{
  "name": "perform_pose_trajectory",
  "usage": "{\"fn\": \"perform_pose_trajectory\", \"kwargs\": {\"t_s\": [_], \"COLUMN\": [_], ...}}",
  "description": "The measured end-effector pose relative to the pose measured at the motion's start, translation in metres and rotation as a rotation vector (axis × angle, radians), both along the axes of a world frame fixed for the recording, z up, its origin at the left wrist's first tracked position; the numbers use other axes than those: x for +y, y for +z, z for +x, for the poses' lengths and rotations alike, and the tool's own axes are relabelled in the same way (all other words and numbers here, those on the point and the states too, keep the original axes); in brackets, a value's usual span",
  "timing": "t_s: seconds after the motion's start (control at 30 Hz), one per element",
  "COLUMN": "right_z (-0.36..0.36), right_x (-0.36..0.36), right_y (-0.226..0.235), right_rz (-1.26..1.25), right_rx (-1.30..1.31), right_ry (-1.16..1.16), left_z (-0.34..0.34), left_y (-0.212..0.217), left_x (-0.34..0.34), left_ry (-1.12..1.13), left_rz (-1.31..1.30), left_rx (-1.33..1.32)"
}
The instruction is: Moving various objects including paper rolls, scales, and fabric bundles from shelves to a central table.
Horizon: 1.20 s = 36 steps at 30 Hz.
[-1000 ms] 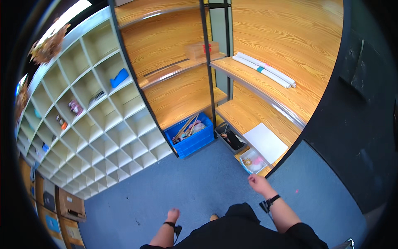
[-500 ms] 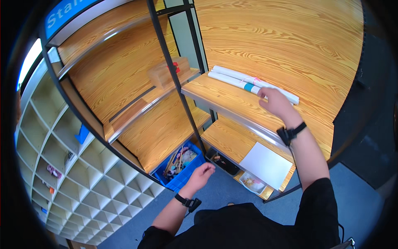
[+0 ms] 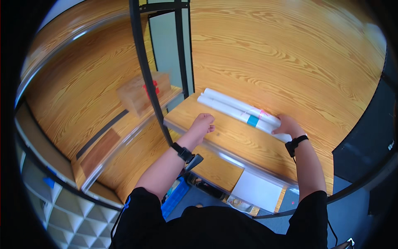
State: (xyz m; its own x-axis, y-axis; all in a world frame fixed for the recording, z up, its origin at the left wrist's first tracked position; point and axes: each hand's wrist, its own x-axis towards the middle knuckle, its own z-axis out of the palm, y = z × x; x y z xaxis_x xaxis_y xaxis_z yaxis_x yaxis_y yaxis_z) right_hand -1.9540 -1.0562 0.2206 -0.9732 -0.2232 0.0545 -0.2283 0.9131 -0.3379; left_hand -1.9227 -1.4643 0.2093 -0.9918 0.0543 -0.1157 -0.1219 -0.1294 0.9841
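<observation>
The person stands before a wooden shelf unit [image 3: 232,137] with black metal uprights and reaches both arms onto one shelf board. Two long white paper rolls [image 3: 232,107] lie side by side on that board, close to the wooden back panel, running from upper left to lower right. One roll carries a teal band around it, with some pink marks just beside the band.

The right hand [image 3: 287,125] rests on the near end of the rolls, the fingers curled over them in a closed grip on the white paper rolls. A black watch sits on that wrist.

The left hand [image 3: 203,123] lies on the shelf board near the front edge, curled into a loose fist that holds nothing. It is near the rolls but apart from them. This wrist also wears a black band.

To the left, past a black upright, a small wooden block [image 3: 139,93] with a red mark on it stands on the neighbouring shelf. Below, on a lower shelf, a white sheet [image 3: 257,191] lies flat. Further down, by the left forearm, part of a blue bin [image 3: 174,198] shows on the floor. At the lower left corner stands a white grid of cubbyholes [image 3: 70,211].
</observation>
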Motion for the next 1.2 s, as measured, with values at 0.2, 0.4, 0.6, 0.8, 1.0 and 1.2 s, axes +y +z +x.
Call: {"fn": "perform_pose_trajectory", "kwargs": {"t_s": [0.2, 0.4, 0.6, 0.8, 1.0, 1.2], "right_z": [0.012, 0.032, 0.057, 0.087, 0.151, 0.262], "right_x": [-0.043, -0.073, -0.115, -0.135, -0.140, -0.124], "right_y": [0.017, 0.020, 0.033, 0.045, 0.065, 0.069], "right_rz": [0.116, 0.099, 0.124, 0.161, 0.128, 0.095], "right_rx": [-0.188, -0.138, -0.130, -0.095, 0.059, 0.223], "right_ry": [-0.081, -0.097, -0.229, -0.248, -0.314, -0.458], "left_z": [-0.124, -0.136, -0.140, -0.119, -0.066, 0.009], "left_y": [-0.042, -0.030, -0.031, -0.012, 0.010, 0.030], "left_x": [-0.020, -0.023, -0.024, -0.005, 0.016, 0.057], "left_ry": [0.023, -0.084, -0.252, -0.282, -0.452, -0.695], "left_rz": [0.285, 0.497, 0.502, 0.646, 0.777, 0.860], "left_rx": [-0.282, -0.315, -0.410, -0.397, -0.127, -0.074]}}
